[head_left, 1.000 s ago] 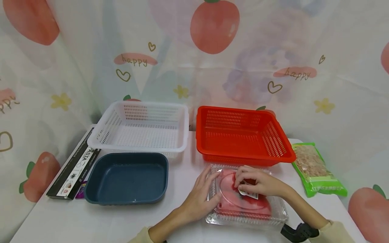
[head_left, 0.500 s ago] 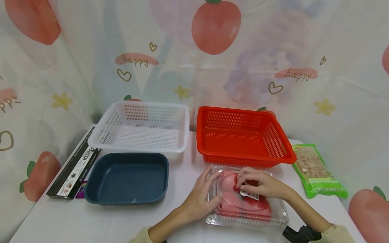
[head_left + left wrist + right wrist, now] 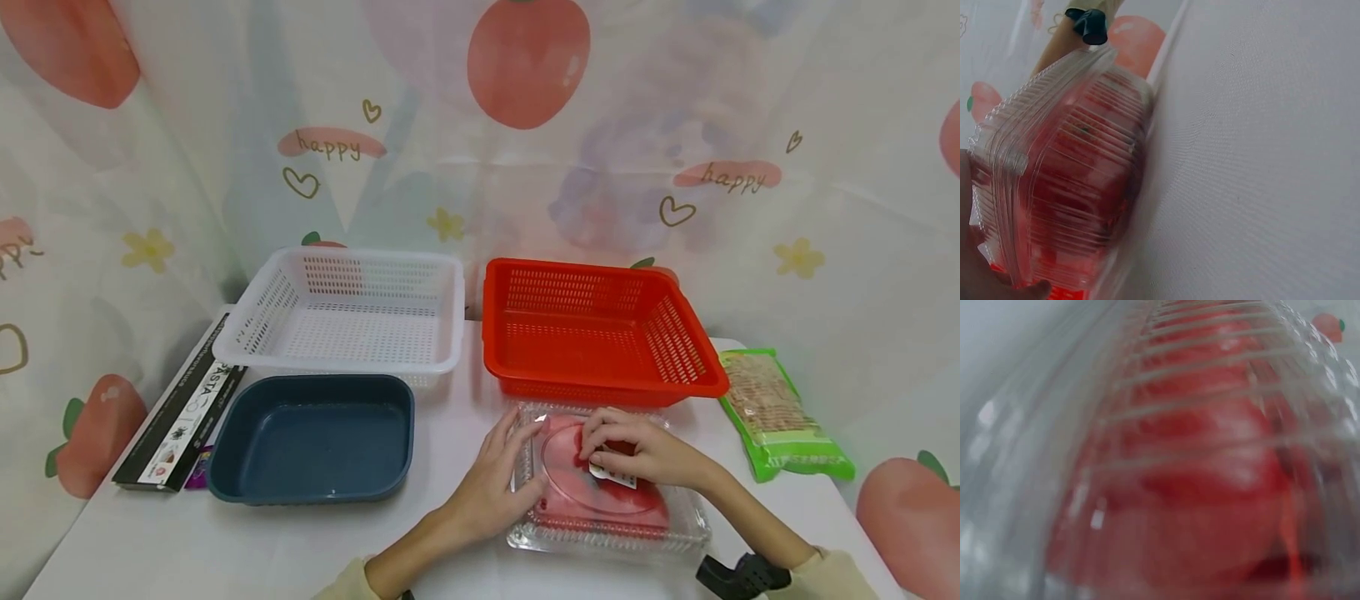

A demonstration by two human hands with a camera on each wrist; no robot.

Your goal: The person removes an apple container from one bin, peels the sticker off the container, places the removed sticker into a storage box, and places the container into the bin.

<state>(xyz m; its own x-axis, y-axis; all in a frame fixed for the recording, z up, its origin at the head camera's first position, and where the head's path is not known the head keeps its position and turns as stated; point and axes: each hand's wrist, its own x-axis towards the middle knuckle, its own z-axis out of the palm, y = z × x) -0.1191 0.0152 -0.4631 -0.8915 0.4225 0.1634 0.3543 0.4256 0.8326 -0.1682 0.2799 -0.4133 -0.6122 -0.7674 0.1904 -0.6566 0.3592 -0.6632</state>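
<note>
A clear plastic clamshell box (image 3: pixel 686 521) lies on the white table, with round red contents (image 3: pixel 1197 456) showing through its ribbed wall; their kind is blurred. My left hand (image 3: pixel 491 492) rests along the box's left side, fingers extended over the lid's edge and thumb on the lid. On top of the lid, my right hand (image 3: pixel 637 450) has curled fingers and pinches at a white printed label (image 3: pixel 613 477). Part of the label is hidden under those fingers. The left wrist view shows the box's side (image 3: pixel 1079 169) with left fingers (image 3: pixel 985 275) at its edge.
Behind the box stands a red perforated basket (image 3: pixel 603 387). A white basket (image 3: pixel 337 367) stands back left, with a dark blue tub (image 3: pixel 311 496) before it. A black pasta box (image 3: pixel 180 417) and a purple packet (image 3: pixel 199 468) lie left; a green-edged food bag (image 3: pixel 780 417) lies right.
The right hand shifts very slightly on the label; the left hand and box stay put. The whole head view moves a little.
</note>
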